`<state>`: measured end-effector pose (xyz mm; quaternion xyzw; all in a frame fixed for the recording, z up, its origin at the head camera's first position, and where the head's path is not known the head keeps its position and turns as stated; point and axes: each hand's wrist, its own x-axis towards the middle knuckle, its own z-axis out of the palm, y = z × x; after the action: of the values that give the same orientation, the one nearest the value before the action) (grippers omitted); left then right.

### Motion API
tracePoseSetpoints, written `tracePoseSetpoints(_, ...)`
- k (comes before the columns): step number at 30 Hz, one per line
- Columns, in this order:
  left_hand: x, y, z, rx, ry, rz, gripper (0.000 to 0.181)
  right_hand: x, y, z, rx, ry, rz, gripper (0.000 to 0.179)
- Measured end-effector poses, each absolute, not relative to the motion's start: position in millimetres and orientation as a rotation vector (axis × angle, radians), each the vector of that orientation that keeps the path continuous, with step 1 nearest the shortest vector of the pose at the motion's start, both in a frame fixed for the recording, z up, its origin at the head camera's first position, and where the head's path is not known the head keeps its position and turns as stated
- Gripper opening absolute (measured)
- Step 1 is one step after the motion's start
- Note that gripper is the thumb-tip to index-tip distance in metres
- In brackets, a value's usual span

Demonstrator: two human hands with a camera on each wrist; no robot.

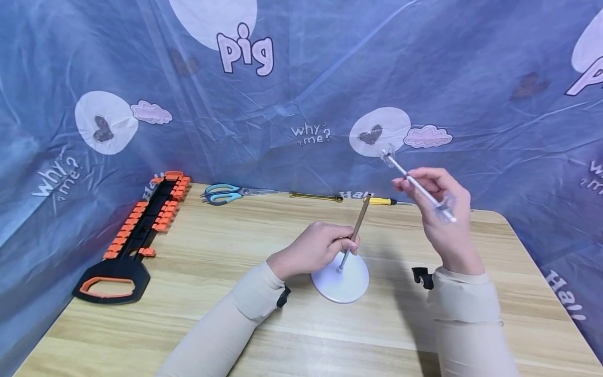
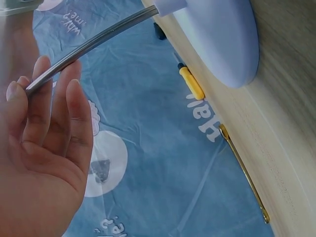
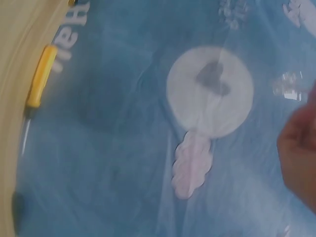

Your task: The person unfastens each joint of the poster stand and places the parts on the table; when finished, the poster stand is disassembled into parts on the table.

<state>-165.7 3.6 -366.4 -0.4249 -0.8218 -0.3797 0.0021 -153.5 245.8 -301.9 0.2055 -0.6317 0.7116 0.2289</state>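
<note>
My left hand (image 1: 320,246) pinches a thin metal pole (image 1: 361,214) between thumb and fingers. The pole rises, leaning right, from a round white base (image 1: 350,288) above the table. In the left wrist view, the pole (image 2: 94,42) curves from the collar of the base (image 2: 222,44) to the fingertips. Raised at the right, my right hand (image 1: 447,214) grips a slim white rod (image 1: 419,187) with clear plastic pieces at both ends. One clear end piece (image 3: 289,86) shows at the edge of the right wrist view, beside part of the hand (image 3: 301,153).
Along the table's back edge lie blue-handled scissors (image 1: 226,194), a gold-coloured wrench (image 1: 315,197) and a yellow-handled screwdriver (image 1: 381,201). At left is a long black rack (image 1: 146,225) with orange clips and a loop handle. Blue printed cloth (image 1: 301,94) hangs behind the table (image 1: 212,293).
</note>
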Motion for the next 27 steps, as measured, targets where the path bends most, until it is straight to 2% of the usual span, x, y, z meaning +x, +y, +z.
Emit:
tracePoseSetpoints(13,-167.5,2.2,-365.8,-1.319,-2.606,-1.200,0.013,-178.7,287.8,-342.4,0.562,-2.770,1.595,0.015)
tracePoseSetpoints(27,-177.3,-8.3,-368.1,-1.257,-2.608,-1.235,0.016,-190.5,293.1,-370.3,0.487,-2.951,1.570,0.023)
